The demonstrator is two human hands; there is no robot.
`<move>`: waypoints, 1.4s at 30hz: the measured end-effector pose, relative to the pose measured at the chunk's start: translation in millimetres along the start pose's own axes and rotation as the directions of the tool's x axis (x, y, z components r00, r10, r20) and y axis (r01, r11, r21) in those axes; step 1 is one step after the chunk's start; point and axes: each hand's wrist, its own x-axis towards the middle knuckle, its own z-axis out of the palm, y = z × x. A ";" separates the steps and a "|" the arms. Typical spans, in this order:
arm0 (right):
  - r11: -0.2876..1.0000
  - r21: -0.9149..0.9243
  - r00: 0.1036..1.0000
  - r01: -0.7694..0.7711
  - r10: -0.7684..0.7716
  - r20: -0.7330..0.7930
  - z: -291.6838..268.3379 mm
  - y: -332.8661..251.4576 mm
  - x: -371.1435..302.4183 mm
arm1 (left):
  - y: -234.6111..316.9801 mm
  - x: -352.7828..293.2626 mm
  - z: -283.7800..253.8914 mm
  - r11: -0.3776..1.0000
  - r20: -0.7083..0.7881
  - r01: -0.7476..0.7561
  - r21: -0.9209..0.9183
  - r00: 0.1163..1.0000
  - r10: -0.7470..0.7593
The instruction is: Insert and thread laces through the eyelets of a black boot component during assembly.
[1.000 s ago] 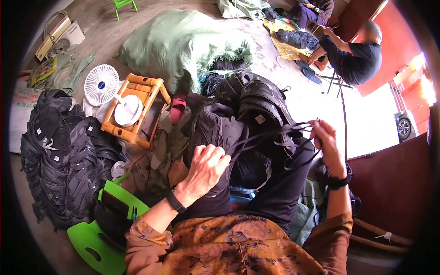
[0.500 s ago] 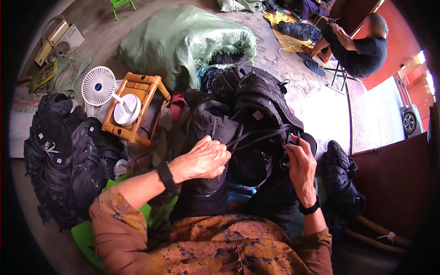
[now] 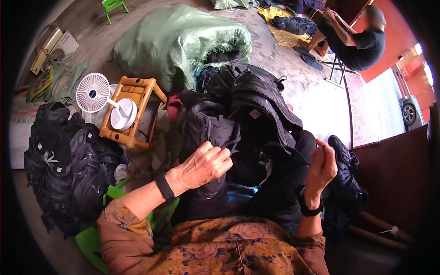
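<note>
A dark grey shoe upper [image 3: 221,129] lies over my left thigh, its lace area facing up. My left hand [image 3: 202,167] is closed on this upper, with a short piece of black lace showing beside the fingers. My right hand [image 3: 321,167] is raised over my right thigh, apart from the upper. Its fingers are pinched together, and whatever is in them does not show. A heap of black shoe uppers [image 3: 263,96] sits just beyond my knees. Several more hang into the dark space between my legs.
Bundled black uppers stand at left [image 3: 59,146] and right [image 3: 344,183]. A white fan [image 3: 123,114] rests on a bamboo stool [image 3: 145,85]. A large green sack [image 3: 160,41] lies ahead. At the far right a person [image 3: 364,48] sits by an open doorway. Poles [image 3: 378,233] lie lower right.
My right hand has moved right, away from the heap, and the black laces stretched between my hands no longer show. My left hand stays on the upper. The view has shifted slightly.
</note>
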 end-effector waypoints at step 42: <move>0.181 0.202 0.227 -0.962 0.130 0.965 94.4 -24.1 -24.7 | 19.3 6.0 16.5 0.958 -0.011 0.286 -0.034 0.958 -0.286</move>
